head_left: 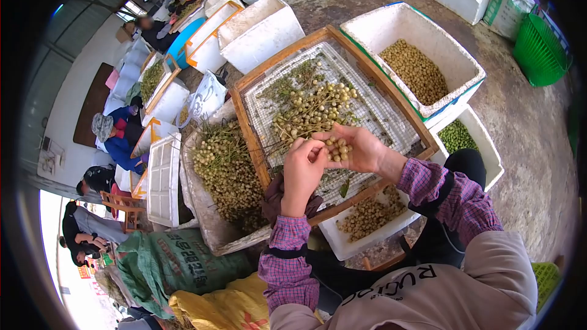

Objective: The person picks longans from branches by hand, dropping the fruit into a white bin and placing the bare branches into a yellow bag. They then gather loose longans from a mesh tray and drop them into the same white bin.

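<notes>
My plaid fabric cuffs (287, 250) are pink and purple. The small round fruits (337, 148) in my right hand (367, 150) are pale tan, the square foam box (269, 30) white, the plastic basket (538, 49) green.

Concrete floor (526, 119) bears foam boxes (262, 29), sacks (177, 263).

My bare left hand (302, 171) is raised, fingers curled, their tips pinched against the palm of my bare right hand (361, 150). The right lies cupped, palm up. My left forearm (286, 250) and right forearm (428, 186) angle inward.
</notes>
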{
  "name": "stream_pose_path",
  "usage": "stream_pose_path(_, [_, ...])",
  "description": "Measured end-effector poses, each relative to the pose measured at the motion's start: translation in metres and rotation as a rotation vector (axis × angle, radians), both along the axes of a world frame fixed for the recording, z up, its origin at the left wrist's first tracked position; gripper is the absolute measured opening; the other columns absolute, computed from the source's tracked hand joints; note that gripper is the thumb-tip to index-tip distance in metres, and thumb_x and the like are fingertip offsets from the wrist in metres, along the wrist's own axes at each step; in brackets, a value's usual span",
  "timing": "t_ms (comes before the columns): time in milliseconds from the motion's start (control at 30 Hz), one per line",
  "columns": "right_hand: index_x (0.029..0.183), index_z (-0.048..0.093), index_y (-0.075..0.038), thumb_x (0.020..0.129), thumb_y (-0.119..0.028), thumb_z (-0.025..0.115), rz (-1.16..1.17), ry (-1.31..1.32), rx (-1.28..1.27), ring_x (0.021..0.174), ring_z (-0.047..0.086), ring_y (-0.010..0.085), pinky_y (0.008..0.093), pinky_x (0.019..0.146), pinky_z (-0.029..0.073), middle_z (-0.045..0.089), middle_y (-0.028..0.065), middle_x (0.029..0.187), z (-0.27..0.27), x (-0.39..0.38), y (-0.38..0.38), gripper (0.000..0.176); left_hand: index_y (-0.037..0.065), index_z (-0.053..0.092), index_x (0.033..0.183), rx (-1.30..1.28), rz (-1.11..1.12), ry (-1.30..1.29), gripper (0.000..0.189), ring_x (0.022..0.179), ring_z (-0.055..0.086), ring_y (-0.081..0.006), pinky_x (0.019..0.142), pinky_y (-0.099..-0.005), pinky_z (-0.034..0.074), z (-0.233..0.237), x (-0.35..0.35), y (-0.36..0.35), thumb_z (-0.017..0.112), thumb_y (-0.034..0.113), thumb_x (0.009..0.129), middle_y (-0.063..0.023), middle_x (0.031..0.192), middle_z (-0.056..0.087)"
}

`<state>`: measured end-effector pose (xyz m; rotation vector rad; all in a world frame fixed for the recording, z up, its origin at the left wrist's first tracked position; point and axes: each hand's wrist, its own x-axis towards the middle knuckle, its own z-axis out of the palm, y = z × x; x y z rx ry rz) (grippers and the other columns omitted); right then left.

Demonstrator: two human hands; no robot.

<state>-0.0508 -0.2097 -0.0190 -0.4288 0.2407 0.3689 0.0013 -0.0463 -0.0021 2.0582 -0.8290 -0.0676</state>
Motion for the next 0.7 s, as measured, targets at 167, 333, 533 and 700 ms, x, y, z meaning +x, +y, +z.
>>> stream_pose_path(167, [0.122, 0.054, 0.001, 0.1, -0.026, 0.04, 0.026, -0.012, -0.023, 0.105, 0.06, 0.0236, 0.0412, 0.094, 0.051, 0.059, 0.0133, 0.116, -0.014, 0.003, 0.0, 0.037, 0.0, 0.061, 0.086, -0.006, 0.022, 0.147, 0.008, 0.063, 0.061, -0.0218, 0.055, -0.0323, 0.048, -0.007, 0.009, 0.005, 0.067, 0.006, 0.084, -0.0113, 0.076, 0.059])
stream_pose_path(333, [0.114, 0.057, -0.001, 0.098, -0.02, 0.046, -0.001, 0.026, -0.105, 0.102, 0.06, 0.02, 0.0394, 0.092, 0.052, 0.061, 0.01, 0.112, -0.018, 0.004, 0.004, 0.028, 0.001, 0.057, 0.087, 0.177, 0.099, -0.2, 0.01, 0.067, 0.06, -0.0245, 0.057, -0.034, 0.047, -0.017, 0.006, -0.004, 0.065, 0.008, 0.085, -0.0106, 0.075, 0.056])
stream_pose_path(533, [0.11, 0.056, -0.003, 0.1, -0.026, 0.041, -0.028, 0.056, -0.118, 0.099, 0.061, 0.02, 0.0412, 0.091, 0.052, 0.061, 0.008, 0.108, -0.014, 0.002, 0.001, 0.03, 0.002, 0.06, 0.093, -0.038, -0.078, -0.098, 0.012, 0.069, 0.06, -0.0265, 0.06, -0.0356, 0.048, 0.002, -0.002, -0.012, 0.065, 0.006, 0.084, -0.0099, 0.084, 0.055])
stream_pose_path(700, [0.108, 0.055, -0.003, 0.101, -0.03, 0.038, -0.042, 0.152, -0.183, 0.098, 0.061, 0.0208, 0.0425, 0.092, 0.052, 0.06, 0.008, 0.105, 0.0, -0.001, 0.004, 0.033, 0.002, 0.064, 0.097, 0.099, -0.139, -0.064, 0.015, 0.073, 0.061, -0.0219, 0.062, -0.0332, 0.049, 0.001, 0.004, -0.009, 0.066, 0.005, 0.082, -0.0095, 0.087, 0.055])
